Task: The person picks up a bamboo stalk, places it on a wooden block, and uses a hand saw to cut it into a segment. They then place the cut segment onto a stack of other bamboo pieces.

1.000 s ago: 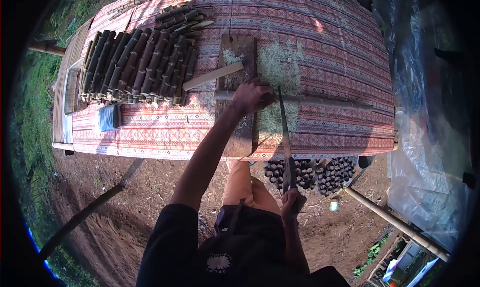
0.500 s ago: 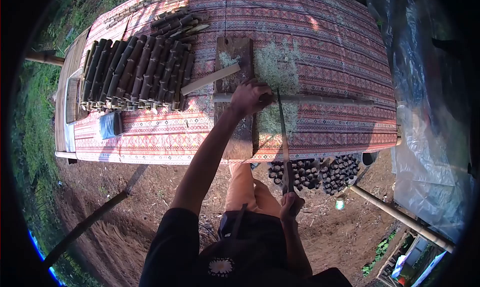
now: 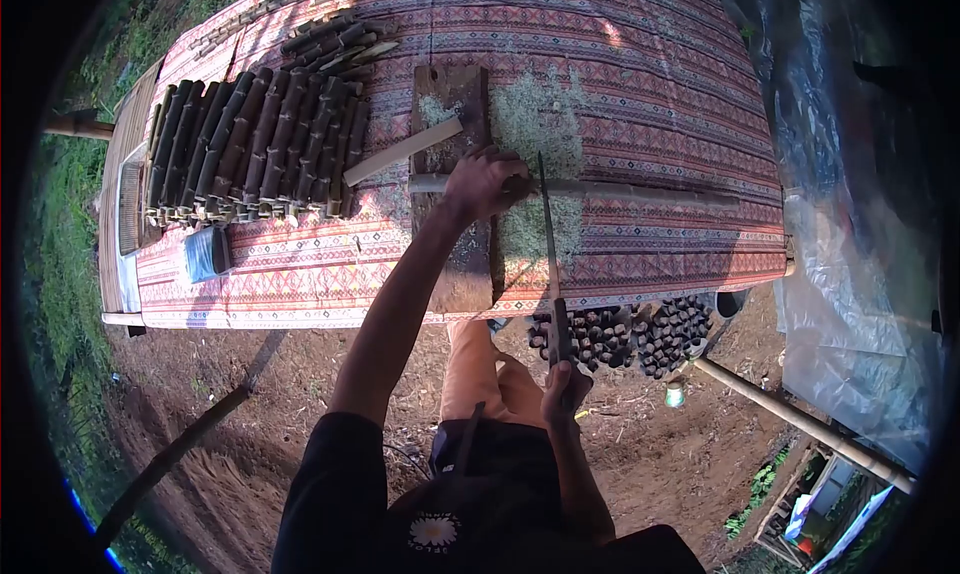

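A long grey jointed stalk [image 3: 650, 192] lies crosswise over a dark wooden board [image 3: 465, 259]. My left hand [image 3: 485, 182] is closed around the stalk above the board's right edge. Just right of those fingers, the narrow blade of a hand saw [image 3: 550, 239] crosses the stalk. Low in front of my body, beyond the table's near edge, my right hand [image 3: 565, 389] grips the saw's handle. Pale sawdust [image 3: 545, 124] is scattered around the blade and on the board. A flat wooden strip [image 3: 402, 152] rests at a slant, one end on the board.
Cut dark stalk pieces [image 3: 255, 144] are stacked on the left of the patterned cloth [image 3: 660, 104]. A blue packet [image 3: 206, 254] sits below them. Dark filled bags [image 3: 675, 336] stand on the ground below the table. Plastic sheeting [image 3: 850, 274] hangs at right, near a bamboo pole [image 3: 800, 424].
The saw and my right hand have moved a little forward, away from my body. My left hand keeps hold of the stalk. The whole view has shifted slightly.
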### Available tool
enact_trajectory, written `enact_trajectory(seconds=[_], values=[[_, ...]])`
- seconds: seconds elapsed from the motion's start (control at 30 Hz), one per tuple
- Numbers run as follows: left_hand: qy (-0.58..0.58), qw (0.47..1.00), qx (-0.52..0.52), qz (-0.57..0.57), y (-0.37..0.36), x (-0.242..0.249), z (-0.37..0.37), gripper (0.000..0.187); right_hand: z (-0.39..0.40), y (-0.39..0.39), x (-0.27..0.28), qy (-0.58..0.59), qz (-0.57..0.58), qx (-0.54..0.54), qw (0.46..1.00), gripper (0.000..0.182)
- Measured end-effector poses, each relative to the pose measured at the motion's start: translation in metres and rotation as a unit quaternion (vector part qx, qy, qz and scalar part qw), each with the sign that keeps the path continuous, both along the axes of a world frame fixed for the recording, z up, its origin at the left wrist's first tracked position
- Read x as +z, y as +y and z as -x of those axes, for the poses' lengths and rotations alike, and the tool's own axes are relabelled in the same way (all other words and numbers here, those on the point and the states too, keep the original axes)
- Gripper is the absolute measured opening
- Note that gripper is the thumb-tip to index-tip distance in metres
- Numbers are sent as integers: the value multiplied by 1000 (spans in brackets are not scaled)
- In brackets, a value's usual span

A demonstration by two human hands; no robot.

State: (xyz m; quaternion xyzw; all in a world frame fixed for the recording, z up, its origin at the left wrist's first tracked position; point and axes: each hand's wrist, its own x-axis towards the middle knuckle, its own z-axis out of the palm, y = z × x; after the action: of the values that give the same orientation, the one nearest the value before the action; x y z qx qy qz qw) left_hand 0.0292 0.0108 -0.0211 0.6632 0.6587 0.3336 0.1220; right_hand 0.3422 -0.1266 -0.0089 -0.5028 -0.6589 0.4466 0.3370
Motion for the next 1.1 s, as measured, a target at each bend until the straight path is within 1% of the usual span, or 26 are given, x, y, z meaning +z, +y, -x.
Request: enact_trajectory(seconds=[0.03,0.07,0.1,0.17,0.2,0.27,0.3,0.37,0.4,0.43,0.47,0.5,0.57,0.6,0.67,0.7,0.77,0.8,0.87,1.0,1.07,1.1], values=[[1,1000,5,-2,-1,1,-2,20,0,-5,6,4,-1,-7,1000,52],[0,1000,7,-1,-3,0,-5,20,8,0,-2,6,22,-11,1000,53],[-2,1000,4,0,-4,-1,-7,20,22,14,-16,9,43,-14,999,53],[-2,1000,-2,-16,-3,1,-5,20,71,62,-20,57,79,-39,994,53],[2,1000,-4,-17,-3,3,-3,20,82,71,-17,62,78,-41,994,53],[7,1000,3,-29,1,4,-1,18,92,83,-6,24,-5,-39,999,52],[8,999,1,-31,2,2,-2,18,88,82,0,24,-7,-40,999,52],[5,999,10,-43,3,-3,2,17,78,73,11,55,-51,-44,996,51],[7,999,11,-45,5,-4,4,17,72,69,19,58,-52,-43,996,51],[-14,1000,11,-15,7,-5,6,17,66,65,28,87,-43,-58,994,51],[-33,999,10,15,10,-7,9,18,61,63,33,118,-35,-74,990,50],[-30,999,8,13,13,-9,13,18,54,63,30,121,-36,-75,989,50],[-24,999,9,25,20,-14,19,18,44,64,21,70,-46,-79,993,50],[-23,999,8,24,19,-9,18,18,46,64,24,71,-47,-80,993,50],[41,995,-12,-92,15,8,15,20,54,66,31,77,32,-90,993,49],[43,995,-11,-93,13,4,14,20,55,67,29,79,31,-89,992,49],[33,999,-9,-36,6,-6,11,18,55,62,21,52,37,-69,996,49],[34,999,-9,-35,6,-2,13,18,55,60,16,53,37,-69,996,49],[-51,996,-31,59,3,5,16,18,52,55,8,42,33,-45,998,50],[-42,999,-24,20,-1,-2,21,20,57,56,6,6,8,-10,1000,44],[0,999,-14,-39,-1,-5,21,19,61,56,9,-1,2,10,1000,42],[-2,999,-13,-39,-3,-2,19,19,61,56,9,-3,2,11,1000,42]])
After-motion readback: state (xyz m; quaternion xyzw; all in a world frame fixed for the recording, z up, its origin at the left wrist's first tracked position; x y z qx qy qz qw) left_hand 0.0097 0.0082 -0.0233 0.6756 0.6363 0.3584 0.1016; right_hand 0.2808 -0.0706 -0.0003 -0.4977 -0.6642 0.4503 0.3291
